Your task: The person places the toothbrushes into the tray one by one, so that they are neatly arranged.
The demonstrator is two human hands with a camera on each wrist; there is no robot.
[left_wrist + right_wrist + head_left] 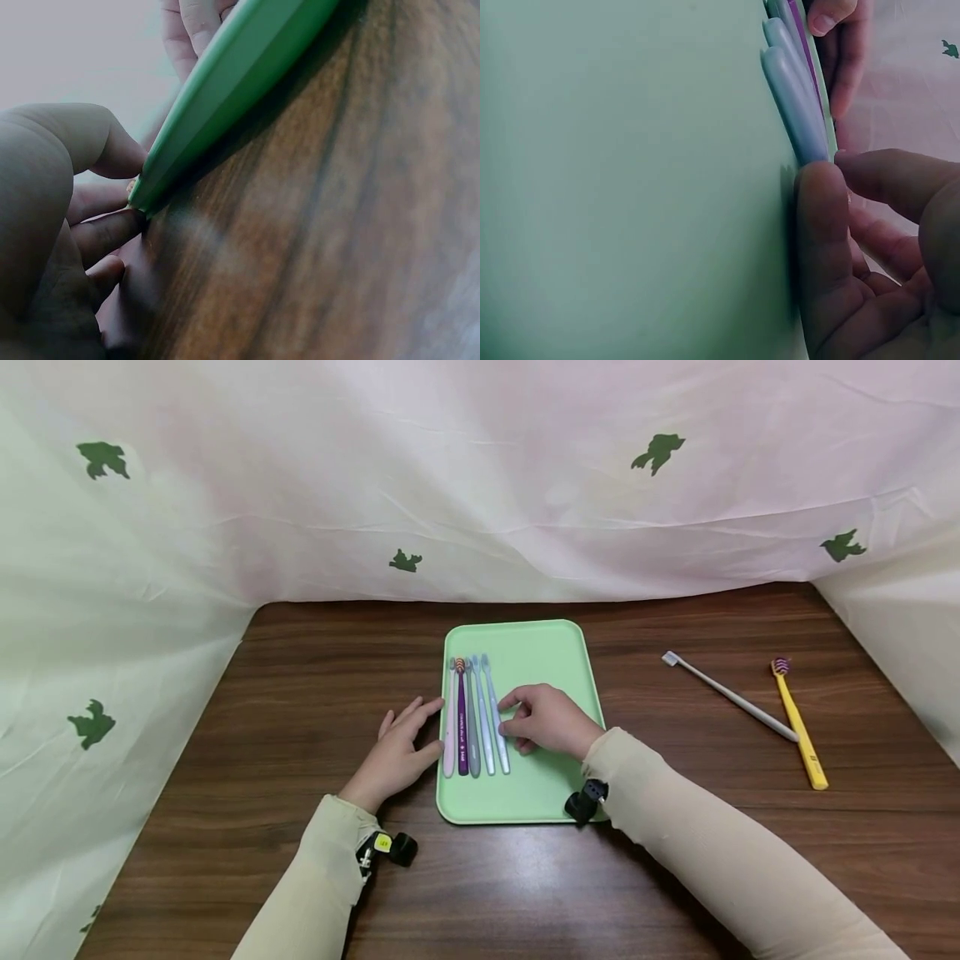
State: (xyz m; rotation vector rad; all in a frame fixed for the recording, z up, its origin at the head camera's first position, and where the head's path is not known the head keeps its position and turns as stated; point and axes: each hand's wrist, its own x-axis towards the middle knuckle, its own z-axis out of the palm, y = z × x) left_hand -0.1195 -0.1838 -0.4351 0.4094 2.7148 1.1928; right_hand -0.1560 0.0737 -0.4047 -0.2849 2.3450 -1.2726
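A light green tray [536, 643] holds several toothbrushes lying side by side along its left part. From the left come a pink toothbrush [450, 735], a purple toothbrush [462, 727] with an orange-striped head, a grey toothbrush [472, 735] and two light blue toothbrushes. My right hand [551, 720] pinches the rightmost light blue toothbrush [492, 714] by its handle with thumb and index finger; in the right wrist view the thumb covers part of that handle [791, 101]. At the tray's left rim rests my left hand [397, 758], fingers spread, thumb and index tips touching the edge.
On the brown wooden table [315, 693], to the right of the tray, lie a light grey toothbrush [727, 692] and a yellow toothbrush [798, 727] with a purple-striped head. The grey handle's end meets the yellow one. White cloth [480, 468] with green bird shapes surrounds the table.
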